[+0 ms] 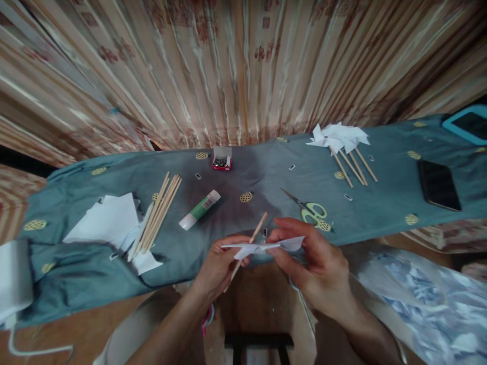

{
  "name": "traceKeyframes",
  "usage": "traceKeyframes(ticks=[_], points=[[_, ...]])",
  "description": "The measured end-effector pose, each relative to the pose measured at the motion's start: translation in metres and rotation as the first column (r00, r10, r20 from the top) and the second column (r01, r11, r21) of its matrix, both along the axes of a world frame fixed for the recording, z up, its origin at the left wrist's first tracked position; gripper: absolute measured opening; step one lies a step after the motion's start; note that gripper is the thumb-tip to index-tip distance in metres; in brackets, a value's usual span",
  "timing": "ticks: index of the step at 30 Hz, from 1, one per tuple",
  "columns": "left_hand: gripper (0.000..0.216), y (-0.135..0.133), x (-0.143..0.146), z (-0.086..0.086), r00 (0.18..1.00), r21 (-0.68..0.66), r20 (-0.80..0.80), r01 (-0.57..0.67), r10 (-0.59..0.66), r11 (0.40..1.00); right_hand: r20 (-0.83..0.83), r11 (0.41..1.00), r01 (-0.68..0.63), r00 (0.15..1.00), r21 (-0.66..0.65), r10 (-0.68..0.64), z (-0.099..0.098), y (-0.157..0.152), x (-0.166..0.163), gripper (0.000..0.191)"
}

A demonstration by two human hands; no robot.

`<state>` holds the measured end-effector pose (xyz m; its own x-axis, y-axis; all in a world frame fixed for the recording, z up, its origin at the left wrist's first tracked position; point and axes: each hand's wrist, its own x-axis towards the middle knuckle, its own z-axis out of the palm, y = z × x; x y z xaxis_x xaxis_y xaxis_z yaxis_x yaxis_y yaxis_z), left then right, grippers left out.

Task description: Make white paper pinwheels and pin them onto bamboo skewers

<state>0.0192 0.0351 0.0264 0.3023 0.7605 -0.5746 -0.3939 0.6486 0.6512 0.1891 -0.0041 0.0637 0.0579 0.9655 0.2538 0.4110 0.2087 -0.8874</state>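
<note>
My left hand (218, 266) is closed around a thin wooden stick (255, 232) that slants up to the right. A folded white paper pinwheel (262, 246) lies flat across the stick's top, seen edge-on. My right hand (312, 263) pinches the pinwheel's right side between thumb and fingers. Both hands hover at the near edge of the teal cloth-covered table (266, 172).
On the table lie a glue stick (200, 209), green-handled scissors (310, 209), a red box of pins (222, 158), a bundle of sticks (158, 213), white paper sheets (108, 220), finished pinwheels (340, 139), a dark phone (438, 185) and a tablet (467, 124). A curtain hangs behind.
</note>
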Motion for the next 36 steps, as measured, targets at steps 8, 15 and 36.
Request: traceKeyframes(ticks=[8, 15, 36], points=[[0.019, -0.002, 0.004, -0.001, 0.998, 0.023, 0.056, 0.021, -0.022, 1.000, 0.212, 0.986, -0.026, 0.977, 0.164, -0.009, 0.010, 0.007, -0.001, 0.043], [0.024, -0.004, 0.001, -0.007, 0.996, 0.047, 0.078, 0.038, -0.042, 0.998, 0.266, 0.978, -0.040, 0.964, 0.207, -0.017, 0.015, 0.008, 0.001, 0.043], [0.018, -0.003, -0.001, -0.008, 0.998, 0.096, 0.001, 0.069, -0.069, 0.993, 0.298, 0.977, -0.048, 0.954, 0.207, -0.016, 0.013, 0.008, 0.005, 0.064]])
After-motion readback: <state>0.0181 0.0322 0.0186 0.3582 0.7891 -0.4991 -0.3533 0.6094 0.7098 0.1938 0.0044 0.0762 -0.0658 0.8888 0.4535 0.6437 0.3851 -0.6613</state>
